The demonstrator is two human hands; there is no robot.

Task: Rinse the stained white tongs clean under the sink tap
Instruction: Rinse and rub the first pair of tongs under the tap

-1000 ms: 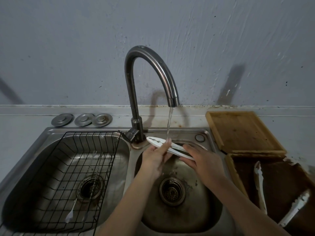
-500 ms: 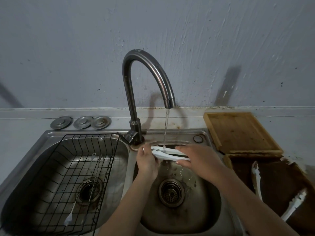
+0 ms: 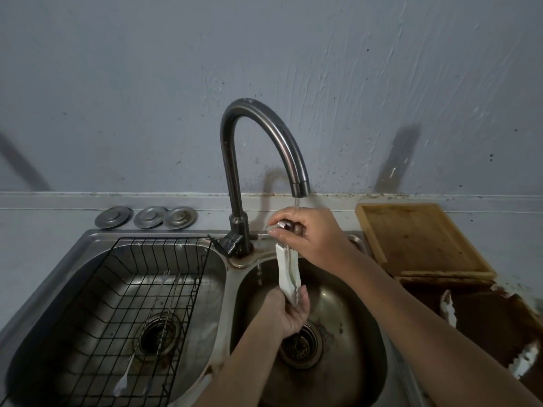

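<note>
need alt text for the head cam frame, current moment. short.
Two hands hold white tongs upright under a running tap over the right sink basin: the right hand grips the top end, the left hand the bottom. A black wire rack sits in the left basin; a wooden board lies on the right.

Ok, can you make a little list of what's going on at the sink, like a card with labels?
tongs: white tongs, held upright over the right basin
right hand: right hand grips the top end, under the tap
left hand: left hand holds the bottom tips
water: running, thin stream landing on the right hand
left basin: black wire rack with a fork lying in it
counter right: wooden board, two more white tongs on a dark tray
</note>
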